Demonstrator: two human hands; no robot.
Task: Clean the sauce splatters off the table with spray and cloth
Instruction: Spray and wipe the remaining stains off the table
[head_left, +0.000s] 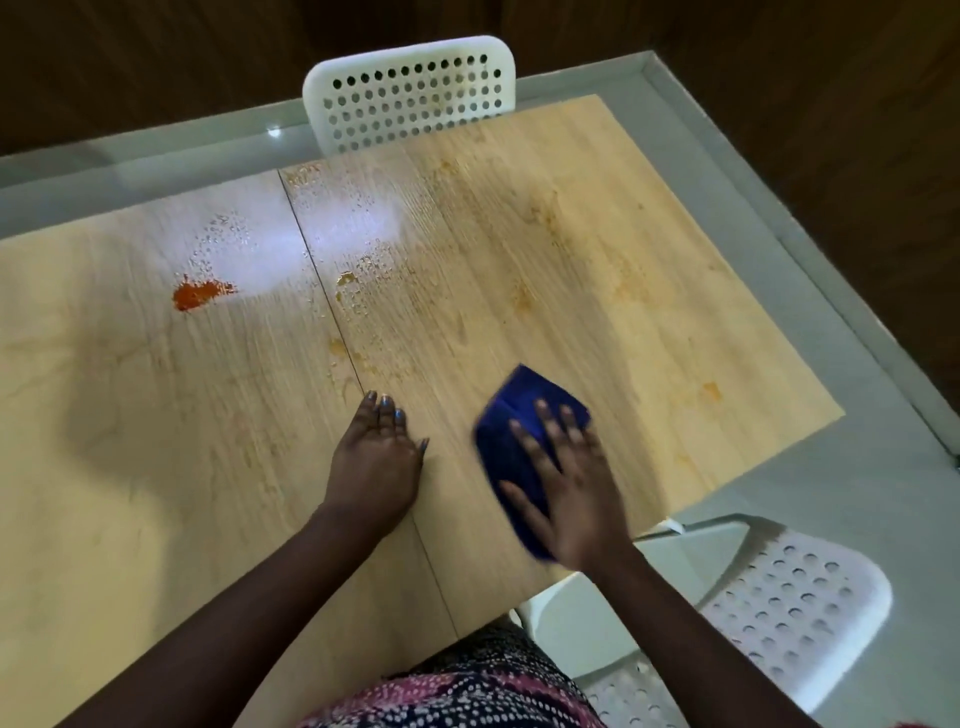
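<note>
A light wooden table (130, 467) fills the view. A thick red sauce splatter (198, 294) lies at its left, beside beads of spray. Fainter orange smears (524, 299) spread over the middle and right, with one small spot (710, 392) near the right edge. My right hand (569, 486) presses flat, fingers straight, on a folded blue cloth (511, 415) near the front right. My left hand (376, 457) rests flat on the bare wood just left of the cloth. No spray bottle is in view.
A white perforated chair (410, 91) stands at the table's far side. A second white chair (779, 597) stands at the front right corner. Grey floor (857, 493) lies beyond the right edge, and a seam (332, 312) runs across the tabletop.
</note>
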